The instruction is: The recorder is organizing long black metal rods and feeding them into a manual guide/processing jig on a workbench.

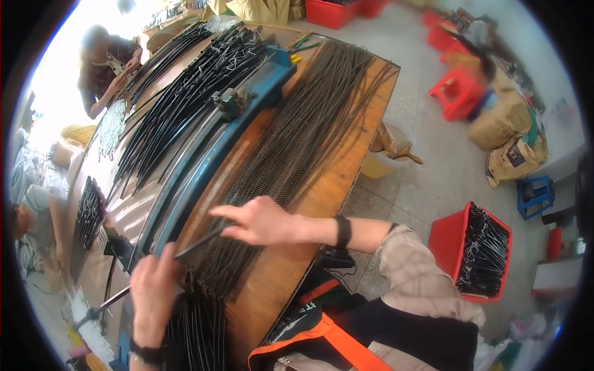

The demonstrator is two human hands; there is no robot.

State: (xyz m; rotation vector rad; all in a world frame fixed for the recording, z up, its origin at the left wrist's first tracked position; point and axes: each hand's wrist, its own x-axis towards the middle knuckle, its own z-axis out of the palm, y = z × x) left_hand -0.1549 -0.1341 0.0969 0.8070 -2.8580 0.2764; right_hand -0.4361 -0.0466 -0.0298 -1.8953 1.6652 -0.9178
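Note:
My right hand [260, 221] reaches left over a wide row of dark coiled springs [297, 136] lying on the wooden table [334, 185]. Its fingers pinch the end of a thin black rod [199, 243]. My left hand [151, 290] sits lower left and grips the same rod, whose other end sticks out toward the lower left. Below my left hand lies a bundle of black rods [198, 334]. A blue metal rail [210, 161] runs along the table beside the springs.
Long black tubes [185, 93] with wire ends cover the table's far side. A person [105, 68] works at the upper left. A red crate [451, 241] of black parts stands on the floor at right, with red stools [458, 93], sacks [513, 154] and a blue stool [533, 195].

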